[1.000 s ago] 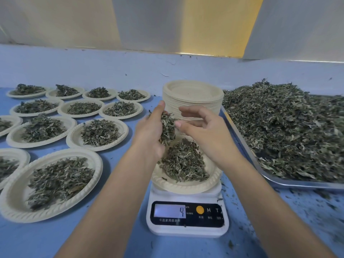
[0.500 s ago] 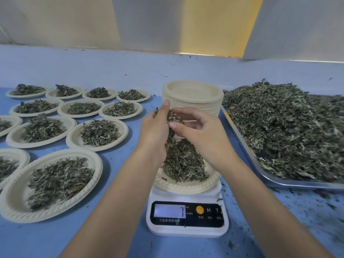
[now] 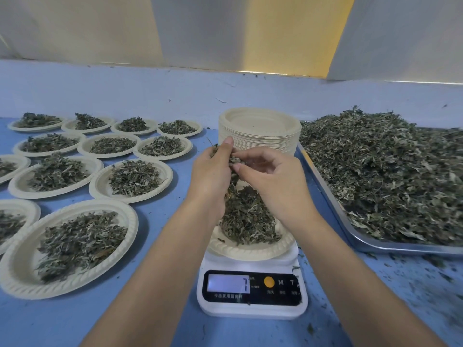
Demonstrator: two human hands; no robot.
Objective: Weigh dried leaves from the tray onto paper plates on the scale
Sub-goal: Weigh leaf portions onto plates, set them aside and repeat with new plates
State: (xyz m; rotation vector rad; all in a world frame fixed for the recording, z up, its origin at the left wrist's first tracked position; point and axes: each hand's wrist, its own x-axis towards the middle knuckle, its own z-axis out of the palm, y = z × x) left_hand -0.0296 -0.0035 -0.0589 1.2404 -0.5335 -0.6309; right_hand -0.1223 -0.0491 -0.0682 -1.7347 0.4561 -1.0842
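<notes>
Lower centre of frame: a white scale (image 3: 251, 306) is set on the blue table (image 3: 75, 321). The display is read as "7". An orange button and the letters "M" and "T" are seen to its right; the small print beneath is too fine to be read. A paper plate (image 3: 250, 251) is seated on the scale, with a mound of dried leaves (image 3: 246, 219) on it.

Frame centre, above the plate: a clump (image 3: 235, 160) of leaves is gripped in the left hand (image 3: 210, 176), fingers curled, thumb pointing up. The right hand (image 3: 273, 181) is held against it, fingers bent, thumb and fingertips pinching the same clump.

Behind the hands, a stack of plates (image 3: 260, 131) is noted. At right, the metal tray (image 3: 375, 245) is heaped with leaves. At left, filled plates (image 3: 15, 271) are laid out in rows toward the upper left.
</notes>
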